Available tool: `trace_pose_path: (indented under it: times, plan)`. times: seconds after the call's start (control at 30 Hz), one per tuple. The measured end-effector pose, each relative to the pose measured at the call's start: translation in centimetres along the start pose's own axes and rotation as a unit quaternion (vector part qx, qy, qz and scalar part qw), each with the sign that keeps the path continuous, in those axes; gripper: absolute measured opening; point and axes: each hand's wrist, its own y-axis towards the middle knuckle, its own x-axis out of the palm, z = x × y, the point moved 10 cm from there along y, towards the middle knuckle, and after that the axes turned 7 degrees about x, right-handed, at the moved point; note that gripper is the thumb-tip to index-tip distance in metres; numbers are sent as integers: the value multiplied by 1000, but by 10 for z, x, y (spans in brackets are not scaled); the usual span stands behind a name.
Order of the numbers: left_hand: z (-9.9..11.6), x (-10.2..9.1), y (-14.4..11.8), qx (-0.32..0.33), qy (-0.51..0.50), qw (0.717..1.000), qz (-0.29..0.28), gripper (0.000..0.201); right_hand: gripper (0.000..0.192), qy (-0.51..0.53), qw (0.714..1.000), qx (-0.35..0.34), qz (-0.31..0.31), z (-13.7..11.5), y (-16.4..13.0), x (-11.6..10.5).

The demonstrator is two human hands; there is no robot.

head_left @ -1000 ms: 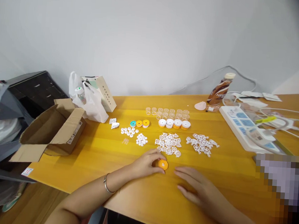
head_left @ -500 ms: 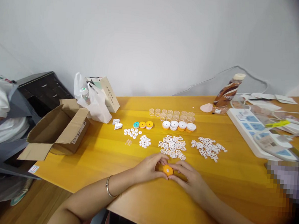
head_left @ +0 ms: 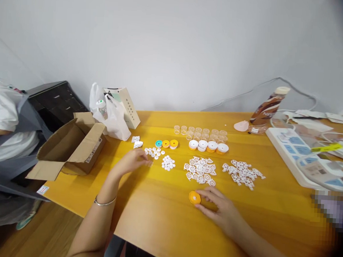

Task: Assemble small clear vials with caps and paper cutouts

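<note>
While the right hand (head_left: 220, 209) is resting on the yellow table (head_left: 160, 221) at lower centre of the frame, its fingertips are touching the small orange cap (head_left: 194, 197), steadying it against the tabletop with loosely curled fingers rather than a full clamp. Left of centre, the left hand (head_left: 130, 163) is reaching over the table with its fingers drawn together at a tiny pale piece (head_left: 149, 163); whether it is actually pinching that piece, I cannot tell. Just above those fingers, a scatter of small white discs (head_left: 153, 152) is lying, with a tighter heap of white discs (head_left: 168, 163) just to the right. Two piles of white lattice pieces (head_left: 200, 170) are sitting above the orange cap. Farther up, a row of capped orange pots (head_left: 208, 146) is standing before clear little cups (head_left: 200, 132). An open cardboard box (head_left: 71, 147) is sitting at the left edge, and a white power strip (head_left: 298, 151) is lying at the right
</note>
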Motion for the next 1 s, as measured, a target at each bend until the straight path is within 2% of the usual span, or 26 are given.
trace_pose_path:
  times: [0.07, 0.13, 0.33, 0.6, 0.67, 0.73, 0.8, 0.9, 1.0]
  plan:
    - [-21, 0, -3, -27, 17, 999, -19, 12, 19, 0, 1000, -1, 3, 0, 0, 0]
    - [-27, 6, -4, -27, 12, 999, -33, 13, 19, -2, 1000, -1, 6, 0, 0, 0]
    - [-23, 16, 1, -35, 24, 998, -35, 14, 18, -1, 1000, -6, 16, -1, -1, -2]
    - [-17, 9, -2, -40, 26, 999, -1, 12, 17, 2, 1000, -15, 12, -5, -1, -2]
    - [-6, 9, -3, -35, 18, 999, 6, 12, 19, 1, 1000, -13, 21, -5, -2, -4]
    - [15, 13, -2, -13, -36, 999, 20, 14, 21, 7, 999, -10, 37, -5, -3, -9]
    - [44, 24, 0, 26, -173, 984, 46, 16, 20, 30, 998, -15, 62, -8, -4, -16]
    - [85, 60, 2, 43, -341, 939, 19, 18, 9, 86, 992, -15, 92, -14, -5, -24]
    - [114, 99, -1, 32, -440, 897, -37, 20, 7, 136, 986, 18, 92, -12, -5, -23]
